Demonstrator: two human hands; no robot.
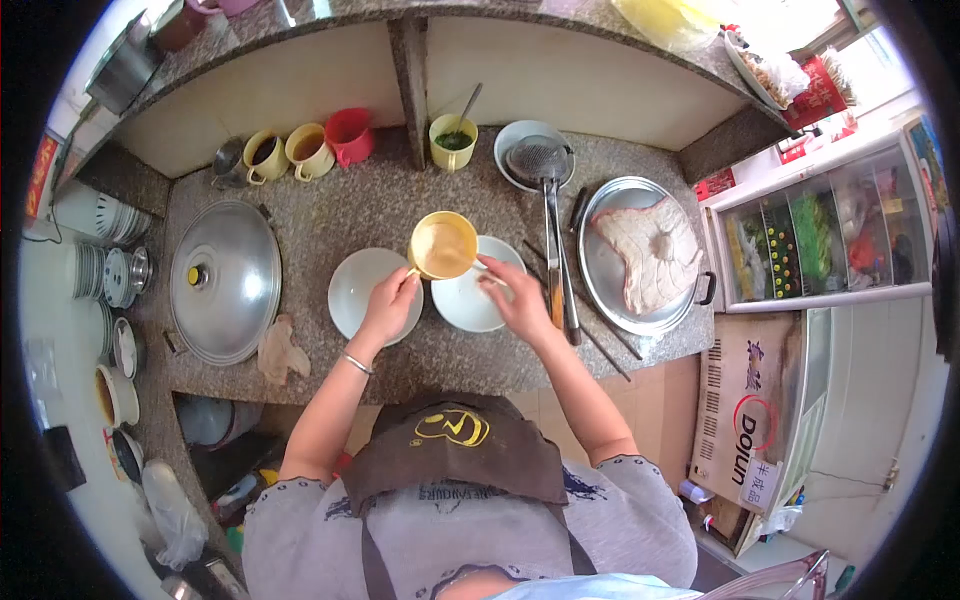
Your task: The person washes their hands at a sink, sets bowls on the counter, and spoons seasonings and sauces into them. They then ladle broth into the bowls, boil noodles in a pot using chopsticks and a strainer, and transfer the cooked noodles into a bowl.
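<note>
Your left hand [391,299] pinches the yellow cup [443,217] by its handle; your right hand [517,299] pinches a spoon [479,263] at the cup's rim. White bowls [362,288] sit below the cup. Spooning looks unfinished: the cup holds pale contents [440,250].
</note>
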